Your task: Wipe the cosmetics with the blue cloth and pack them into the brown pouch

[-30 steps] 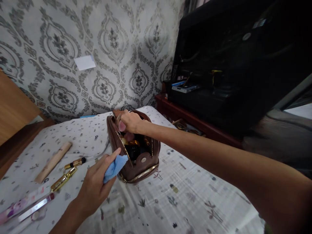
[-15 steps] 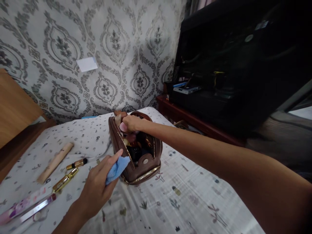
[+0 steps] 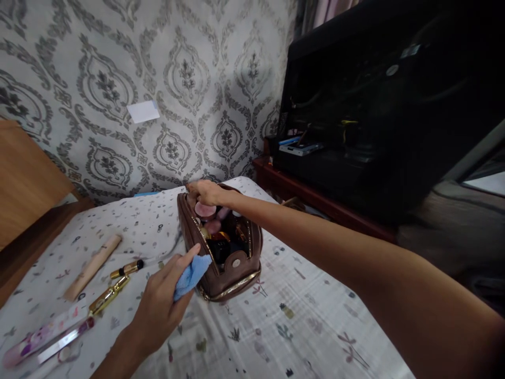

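An open brown cosmetic bag (image 3: pixel 232 268) full of small makeup items stands on a patterned bedsheet (image 3: pixel 276 326). My right hand (image 3: pixel 205 192) reaches over the bag's far end, fingers closed on a round pink item (image 3: pixel 205 210) at the bag's mouth. My left hand (image 3: pixel 160 305) is closed on a blue cloth (image 3: pixel 191 273), which rests against the bag's near left side.
Left of the bag on the sheet lie a beige tube (image 3: pixel 92 267), a gold and black tube (image 3: pixel 126 269), a gold applicator (image 3: pixel 104 296) and a pink-patterned tube (image 3: pixel 43 337). A dark shelf unit (image 3: pixel 374 116) on a red-brown stand (image 3: pixel 315 197) fills the right. A wooden headboard (image 3: pixel 27 179) is at left.
My right hand has risen slightly at the bag's far end, and the round pink item shows more clearly under it. The left hand and cloth stay by the bag.
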Available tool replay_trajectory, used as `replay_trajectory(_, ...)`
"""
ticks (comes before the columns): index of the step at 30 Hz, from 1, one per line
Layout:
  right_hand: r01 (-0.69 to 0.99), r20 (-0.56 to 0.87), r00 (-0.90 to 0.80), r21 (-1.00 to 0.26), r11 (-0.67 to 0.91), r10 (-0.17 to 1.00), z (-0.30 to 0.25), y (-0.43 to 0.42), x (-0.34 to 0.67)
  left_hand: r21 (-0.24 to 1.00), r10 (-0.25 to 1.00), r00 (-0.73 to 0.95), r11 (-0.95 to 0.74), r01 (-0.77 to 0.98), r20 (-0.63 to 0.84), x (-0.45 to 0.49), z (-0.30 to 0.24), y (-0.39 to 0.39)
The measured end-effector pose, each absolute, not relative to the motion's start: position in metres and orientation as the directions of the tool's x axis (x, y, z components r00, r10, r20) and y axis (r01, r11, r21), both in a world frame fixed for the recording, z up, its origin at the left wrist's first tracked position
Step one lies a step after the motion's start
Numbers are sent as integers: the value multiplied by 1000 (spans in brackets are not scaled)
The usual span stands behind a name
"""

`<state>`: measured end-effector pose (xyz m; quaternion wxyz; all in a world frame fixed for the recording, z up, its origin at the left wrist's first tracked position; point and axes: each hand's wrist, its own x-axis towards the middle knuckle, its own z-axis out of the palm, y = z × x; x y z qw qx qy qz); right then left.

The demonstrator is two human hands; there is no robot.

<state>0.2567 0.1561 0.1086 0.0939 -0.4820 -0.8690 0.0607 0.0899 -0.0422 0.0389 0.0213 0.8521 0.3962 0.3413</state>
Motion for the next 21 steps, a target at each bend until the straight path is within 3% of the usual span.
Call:
replay_trajectory(12, 766, 156, -577, -238, 597, 802, 112, 148, 257, 315, 701, 456, -678, 665, 548, 86, 34, -40)
replay_trajectory(21, 858, 82, -433, -269, 438, 898, 104, 151, 262, 350, 721, 441, -664, 661, 535, 89, 38, -43)
